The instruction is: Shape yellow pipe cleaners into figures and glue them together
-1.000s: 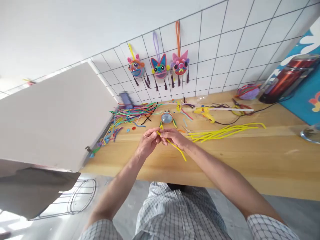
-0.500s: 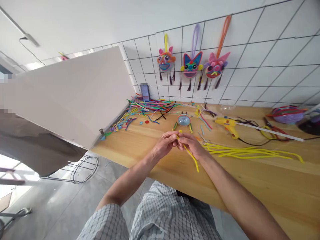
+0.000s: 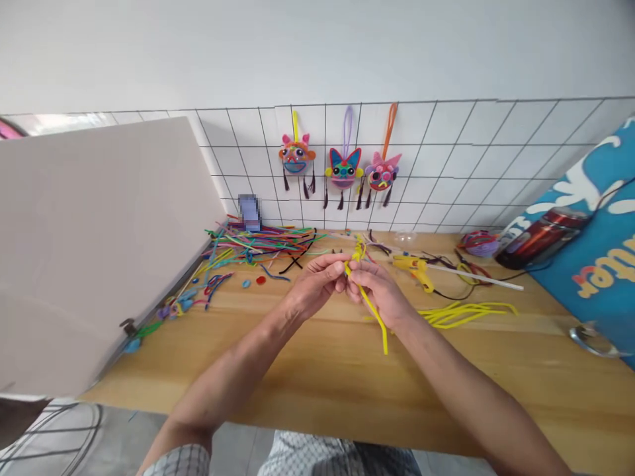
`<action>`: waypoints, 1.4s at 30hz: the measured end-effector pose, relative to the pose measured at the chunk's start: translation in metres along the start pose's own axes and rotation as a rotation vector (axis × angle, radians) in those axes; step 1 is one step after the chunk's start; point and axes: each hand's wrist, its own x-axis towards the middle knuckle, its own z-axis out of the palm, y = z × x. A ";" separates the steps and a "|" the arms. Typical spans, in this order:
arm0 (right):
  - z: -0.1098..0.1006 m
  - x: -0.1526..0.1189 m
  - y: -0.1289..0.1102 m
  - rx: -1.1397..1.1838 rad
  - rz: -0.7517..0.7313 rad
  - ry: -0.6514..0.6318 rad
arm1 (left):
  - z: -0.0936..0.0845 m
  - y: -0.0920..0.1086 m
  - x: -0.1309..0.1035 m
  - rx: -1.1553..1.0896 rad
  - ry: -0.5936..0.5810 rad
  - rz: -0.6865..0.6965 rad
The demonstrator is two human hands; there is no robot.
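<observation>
Pinching one yellow stem (image 3: 377,315); two hands (image 3: 320,281) (image 3: 381,291)

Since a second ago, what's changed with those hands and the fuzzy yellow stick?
The left hand and right hand look shifted toward the white wall over the wooden tabletop, now hiding the round clear plastic dome. Nothing was let go: both still pinch the fuzzy yellow pipe cleaner. The yellow glue gun stayed put.

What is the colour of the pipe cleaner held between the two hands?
The pipe cleaner is yellow; it shows best in the head view.
</observation>
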 end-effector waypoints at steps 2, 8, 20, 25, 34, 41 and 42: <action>0.007 0.007 -0.006 -0.047 -0.038 0.005 | -0.001 0.007 0.006 -0.013 -0.011 0.030; 0.018 0.022 -0.008 -0.100 -0.089 0.015 | -0.004 0.015 0.011 -0.046 0.018 0.108; 0.007 0.023 0.009 -0.040 -0.051 0.081 | -0.011 0.008 0.010 -0.053 0.024 0.043; 0.006 0.023 0.010 -0.028 -0.031 0.061 | -0.014 0.004 0.013 -0.056 0.059 0.023; 0.006 0.024 0.011 -0.030 -0.034 0.075 | -0.013 0.001 0.011 -0.022 0.089 0.060; 0.005 0.026 0.012 -0.025 -0.035 0.095 | -0.015 0.002 0.012 -0.038 0.019 0.038; 0.005 0.026 0.012 -0.033 -0.035 0.087 | -0.015 0.001 0.012 -0.030 0.022 0.036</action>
